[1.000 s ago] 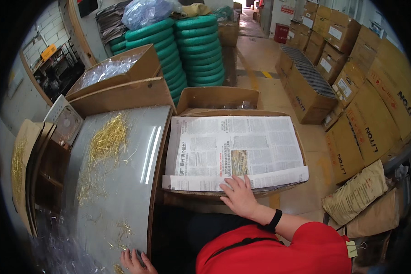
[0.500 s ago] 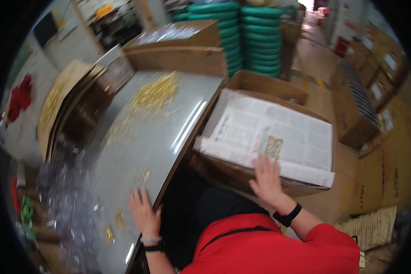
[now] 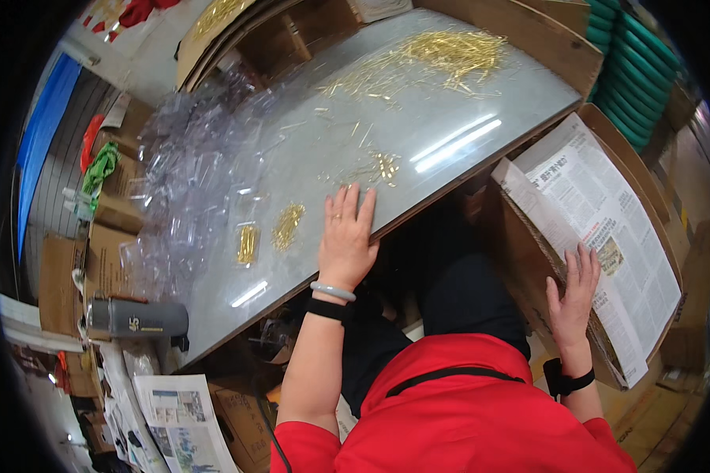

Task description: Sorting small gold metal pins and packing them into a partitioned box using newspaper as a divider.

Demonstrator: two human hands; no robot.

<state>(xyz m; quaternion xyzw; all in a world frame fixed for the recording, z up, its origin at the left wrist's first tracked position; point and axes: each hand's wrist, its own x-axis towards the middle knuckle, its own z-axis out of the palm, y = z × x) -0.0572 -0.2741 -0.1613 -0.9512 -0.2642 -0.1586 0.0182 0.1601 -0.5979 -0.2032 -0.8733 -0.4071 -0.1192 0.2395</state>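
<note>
My left hand [image 3: 349,236] lies flat on the grey tabletop [image 3: 292,272], its fingers a little apart and nothing held. Just beyond its fingertips is a small scatter of thin gold-coloured, pin-like pieces [image 3: 386,168]. Left of that hand sit a small loose heap of the same pieces [image 3: 288,226] and a neater bundle [image 3: 247,244]. Fingers spread, my right hand [image 3: 574,296] is at the near edge of a newspaper sheet [image 3: 635,236] that covers an open cardboard box [image 3: 521,244]. Whether its fingertips touch the paper, I cannot tell.
A large heap of gold-coloured pieces [image 3: 457,59] lies at the table's far end, beside a cardboard barrier [image 3: 528,31]. Clear plastic boxes [image 3: 189,173] crowd the left side. A dark grey bottle [image 3: 138,317] stands at the near left corner. Green coils [image 3: 635,75] rise at far right.
The view has swung left, bringing the bottle and more clear plastic boxes into sight. My left hand remains on the tabletop by the small scatter, and my right hand remains by the newspaper.
</note>
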